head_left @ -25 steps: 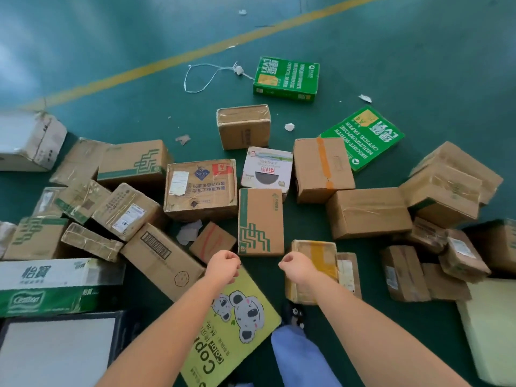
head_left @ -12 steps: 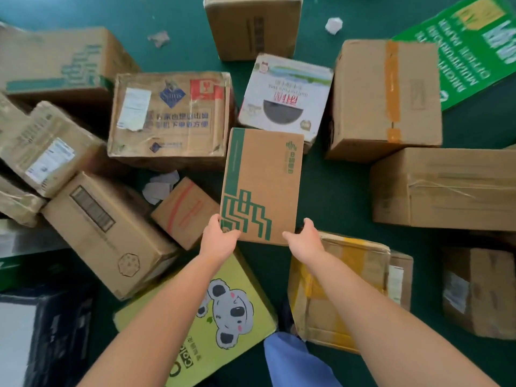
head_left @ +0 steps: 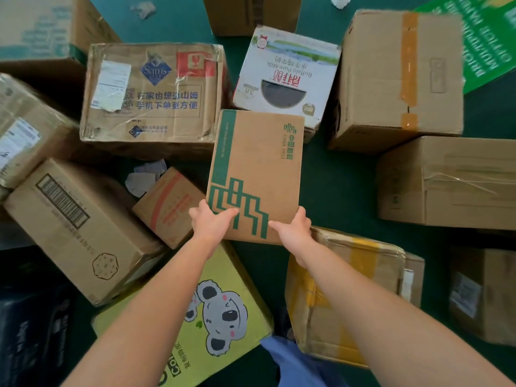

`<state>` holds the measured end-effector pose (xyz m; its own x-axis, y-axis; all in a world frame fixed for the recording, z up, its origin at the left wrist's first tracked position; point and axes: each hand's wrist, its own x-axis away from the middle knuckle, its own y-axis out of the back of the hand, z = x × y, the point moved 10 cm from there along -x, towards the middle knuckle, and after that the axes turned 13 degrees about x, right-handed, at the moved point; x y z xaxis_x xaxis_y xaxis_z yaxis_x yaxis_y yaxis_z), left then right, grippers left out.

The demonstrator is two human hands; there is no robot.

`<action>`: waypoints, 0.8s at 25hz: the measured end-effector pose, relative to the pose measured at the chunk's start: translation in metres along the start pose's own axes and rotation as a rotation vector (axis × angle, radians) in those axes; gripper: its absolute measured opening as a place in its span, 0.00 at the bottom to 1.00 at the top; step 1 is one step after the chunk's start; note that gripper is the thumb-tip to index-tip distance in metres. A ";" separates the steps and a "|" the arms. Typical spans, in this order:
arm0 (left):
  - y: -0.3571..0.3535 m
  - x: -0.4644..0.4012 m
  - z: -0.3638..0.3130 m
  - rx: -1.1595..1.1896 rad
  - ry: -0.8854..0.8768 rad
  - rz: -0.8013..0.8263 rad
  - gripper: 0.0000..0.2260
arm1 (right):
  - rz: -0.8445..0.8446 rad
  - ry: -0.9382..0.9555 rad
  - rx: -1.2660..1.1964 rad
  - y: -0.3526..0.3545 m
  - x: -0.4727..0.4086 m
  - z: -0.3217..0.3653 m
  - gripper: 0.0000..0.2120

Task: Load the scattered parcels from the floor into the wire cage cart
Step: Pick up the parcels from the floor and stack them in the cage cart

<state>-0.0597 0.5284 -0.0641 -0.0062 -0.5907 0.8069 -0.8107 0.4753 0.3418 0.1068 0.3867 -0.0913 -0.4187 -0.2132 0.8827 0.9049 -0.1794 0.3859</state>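
Cardboard China Post box [head_left: 255, 174], both hands gripping near corners, left hand [head_left: 210, 222], right hand [head_left: 293, 233]

A: What do the hands hold?
B: The left hand [head_left: 210, 223] and right hand [head_left: 293, 233] grip the near corners of the China Post box [head_left: 255, 174], thumbs on top.
A: What lies around it?
B: The milk carton [head_left: 287, 76] behind, the koala box [head_left: 212, 311] below, on the green floor [head_left: 335, 185].
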 end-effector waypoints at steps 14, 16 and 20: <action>0.109 0.256 -0.122 -0.061 -0.173 0.051 0.27 | -0.179 0.242 -0.085 0.117 0.287 0.063 0.26; 0.130 0.301 -0.121 -0.053 -0.196 0.099 0.27 | -0.184 0.270 -0.151 0.122 0.346 0.055 0.25; 0.182 0.384 -0.102 -0.062 -0.291 0.181 0.22 | -0.263 0.301 -0.257 0.116 0.469 0.025 0.31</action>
<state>-0.1497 0.4546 0.3574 -0.3202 -0.6502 0.6890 -0.7441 0.6228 0.2419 0.0169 0.2903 0.3745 -0.6686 -0.3905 0.6329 0.7332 -0.4884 0.4732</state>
